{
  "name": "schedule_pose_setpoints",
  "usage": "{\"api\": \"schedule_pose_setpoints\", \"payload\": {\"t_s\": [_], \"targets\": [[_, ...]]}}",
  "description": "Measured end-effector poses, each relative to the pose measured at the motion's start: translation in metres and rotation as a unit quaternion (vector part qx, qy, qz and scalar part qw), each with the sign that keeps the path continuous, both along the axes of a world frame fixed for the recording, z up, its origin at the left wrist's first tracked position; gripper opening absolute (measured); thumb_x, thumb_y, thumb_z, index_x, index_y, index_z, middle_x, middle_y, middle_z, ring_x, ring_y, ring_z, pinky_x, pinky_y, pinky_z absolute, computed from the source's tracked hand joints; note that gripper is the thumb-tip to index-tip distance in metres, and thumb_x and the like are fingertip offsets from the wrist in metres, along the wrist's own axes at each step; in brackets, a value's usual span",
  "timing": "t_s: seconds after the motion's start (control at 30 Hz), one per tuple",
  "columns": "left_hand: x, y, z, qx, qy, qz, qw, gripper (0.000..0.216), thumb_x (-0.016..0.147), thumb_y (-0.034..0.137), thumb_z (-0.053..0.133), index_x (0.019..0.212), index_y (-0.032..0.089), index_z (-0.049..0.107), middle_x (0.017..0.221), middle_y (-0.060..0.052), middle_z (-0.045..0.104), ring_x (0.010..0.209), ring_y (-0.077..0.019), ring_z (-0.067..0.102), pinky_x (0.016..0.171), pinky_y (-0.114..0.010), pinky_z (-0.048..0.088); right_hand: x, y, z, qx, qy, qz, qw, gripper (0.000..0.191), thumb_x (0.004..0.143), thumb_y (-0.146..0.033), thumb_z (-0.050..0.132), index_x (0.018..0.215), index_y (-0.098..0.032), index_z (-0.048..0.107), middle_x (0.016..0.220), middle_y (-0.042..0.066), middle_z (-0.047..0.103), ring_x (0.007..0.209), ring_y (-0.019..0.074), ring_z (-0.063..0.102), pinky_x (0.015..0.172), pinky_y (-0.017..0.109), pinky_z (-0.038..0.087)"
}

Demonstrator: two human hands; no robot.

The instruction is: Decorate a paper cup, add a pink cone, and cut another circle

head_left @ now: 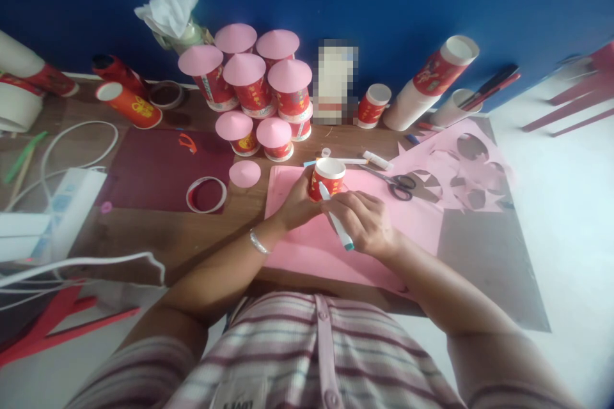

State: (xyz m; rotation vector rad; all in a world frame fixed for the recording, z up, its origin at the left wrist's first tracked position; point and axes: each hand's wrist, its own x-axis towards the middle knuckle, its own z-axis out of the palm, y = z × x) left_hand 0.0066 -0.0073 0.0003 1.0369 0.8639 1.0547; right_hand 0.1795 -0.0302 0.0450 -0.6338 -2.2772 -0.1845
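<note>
My left hand (296,206) is wrapped round a red paper cup (330,169) with gold print and a white rim, its open mouth facing up. In my right hand (363,218) is a white marker (339,227) with a green end, slanting across the front of the cup. The marker's upper tip lies against or just before the cup's red side; I cannot tell if it touches. Beneath both hands spreads a sheet of pink paper (307,249). Scissors (400,187) with dark handles lie on its upper right part, near a glue stick (378,160).
Several red cups topped with pink paper cones (244,68) stand at the back. A loose pink cone (244,174) and a paper ring (206,195) lie left. Cut pink scraps (448,166) sit right, below stacked cups (434,80). White cables (86,262) cross the left side.
</note>
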Motion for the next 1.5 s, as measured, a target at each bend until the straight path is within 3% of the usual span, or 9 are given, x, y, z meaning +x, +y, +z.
{"api": "schedule_pose_setpoints", "payload": {"t_s": [0.3, 0.63, 0.8, 1.0, 1.13, 1.23, 1.5], "targets": [[0.0, 0.002, 0.007, 0.023, -0.008, 0.006, 1.0, 0.052, 0.068, 0.039, 0.095, 0.097, 0.02, 0.056, 0.095, -0.002, 0.068, 0.086, -0.0174, 0.064, 0.076, -0.031, 0.054, 0.002, 0.0, 0.003, 0.0, 0.009, -0.016, 1.0, 0.024, 0.098, -0.007, 0.056, 0.12, -0.015, 0.062, 0.088, 0.007, 0.071, 0.07, 0.0177, 0.065, 0.062, 0.031, 0.055], [-0.006, 0.005, 0.005, 0.016, 0.026, 0.012, 0.999, 0.07, 0.06, 0.055, 0.097, 0.108, 0.02, 0.059, 0.102, -0.005, 0.069, 0.093, -0.021, 0.064, 0.079, -0.032, 0.053, 0.005, 0.001, 0.003, -0.015, 0.035, -0.018, 0.999, 0.024, 0.095, -0.004, 0.061, 0.118, -0.011, 0.06, 0.091, 0.009, 0.072, 0.074, 0.0187, 0.068, 0.064, 0.031, 0.057], [-0.009, 0.004, 0.004, 0.018, 0.021, -0.01, 1.0, 0.066, 0.068, 0.057, 0.093, 0.11, 0.018, 0.06, 0.099, -0.004, 0.067, 0.088, -0.0186, 0.063, 0.077, -0.03, 0.053, 0.007, 0.0, 0.002, -0.026, 0.043, -0.025, 0.998, 0.026, 0.096, -0.004, 0.059, 0.12, -0.014, 0.06, 0.091, 0.008, 0.072, 0.074, 0.0189, 0.069, 0.063, 0.03, 0.057], [-0.011, 0.005, 0.0, 0.001, -0.013, -0.031, 0.999, 0.066, 0.07, 0.056, 0.092, 0.114, 0.018, 0.062, 0.101, -0.006, 0.07, 0.091, -0.02, 0.066, 0.078, -0.031, 0.055, 0.009, 0.001, 0.005, -0.048, 0.069, -0.021, 0.996, 0.034, 0.095, -0.002, 0.055, 0.125, -0.017, 0.059, 0.094, 0.007, 0.073, 0.078, 0.019, 0.071, 0.067, 0.031, 0.059], [-0.012, 0.005, -0.008, -0.023, -0.045, -0.045, 0.998, 0.062, 0.075, 0.05, 0.091, 0.121, 0.019, 0.064, 0.108, -0.008, 0.073, 0.097, -0.0216, 0.07, 0.082, -0.032, 0.057, 0.008, 0.003, 0.006, -0.039, 0.088, -0.017, 0.995, 0.029, 0.092, -0.001, 0.061, 0.118, -0.013, 0.062, 0.089, 0.008, 0.073, 0.076, 0.019, 0.071, 0.066, 0.03, 0.059], [-0.013, 0.005, -0.012, -0.039, -0.066, -0.051, 0.996, 0.061, 0.077, 0.046, 0.091, 0.125, 0.019, 0.065, 0.111, -0.009, 0.074, 0.099, -0.0224, 0.072, 0.084, -0.033, 0.058, 0.009, 0.003, 0.005, -0.047, 0.099, -0.029, 0.994, 0.027, 0.093, -0.003, 0.061, 0.117, -0.016, 0.062, 0.089, 0.006, 0.073, 0.076, 0.0184, 0.072, 0.066, 0.03, 0.06], [-0.011, 0.006, -0.008, -0.075, -0.132, -0.05, 0.987, 0.056, 0.071, 0.038, 0.095, 0.116, 0.018, 0.069, 0.102, -0.007, 0.077, 0.091, -0.021, 0.073, 0.083, -0.033, 0.057, 0.009, 0.003, 0.008, -0.062, 0.122, -0.052, 0.989, 0.022, 0.096, -0.009, 0.063, 0.115, -0.021, 0.061, 0.09, 0.004, 0.075, 0.077, 0.0183, 0.073, 0.064, 0.03, 0.06]]}}
